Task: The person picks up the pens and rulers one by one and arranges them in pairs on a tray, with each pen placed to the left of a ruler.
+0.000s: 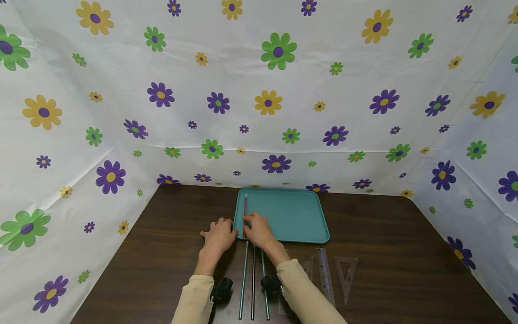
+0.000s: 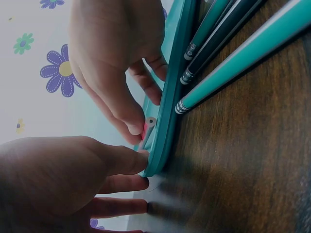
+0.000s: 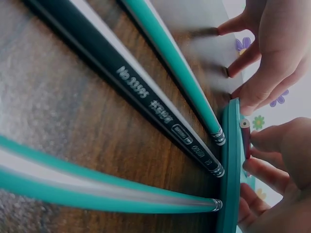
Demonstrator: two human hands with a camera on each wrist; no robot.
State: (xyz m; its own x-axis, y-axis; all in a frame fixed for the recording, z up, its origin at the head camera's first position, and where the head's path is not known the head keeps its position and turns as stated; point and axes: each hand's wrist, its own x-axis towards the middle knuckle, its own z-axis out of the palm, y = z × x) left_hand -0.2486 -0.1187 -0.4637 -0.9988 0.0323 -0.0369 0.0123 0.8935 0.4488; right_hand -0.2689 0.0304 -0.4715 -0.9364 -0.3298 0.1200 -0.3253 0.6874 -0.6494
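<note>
A red pencil [image 1: 245,206] lies lengthwise along the left side of the teal tray [image 1: 291,216]. My right hand [image 1: 261,231] pinches it near its front end, just inside the rim; the pencil's end [image 3: 245,127] shows beside the fingertips in the right wrist view. At the tray's front left corner is my left hand [image 1: 218,236], its thumb against the rim and its other fingers spread on the table. In front of the tray lie a green pencil [image 1: 243,283], a black pencil [image 1: 253,283] and another green pencil [image 1: 265,272], side by side with their ends towards it.
Right of the pencils, a clear ruler [image 1: 325,274] and a clear set square [image 1: 346,274] lie on the dark wooden table [image 1: 388,252]. Another clear triangle [image 1: 308,266] is partly hidden under the right forearm. Flowered white sheeting [image 1: 251,67] stands behind and at both sides.
</note>
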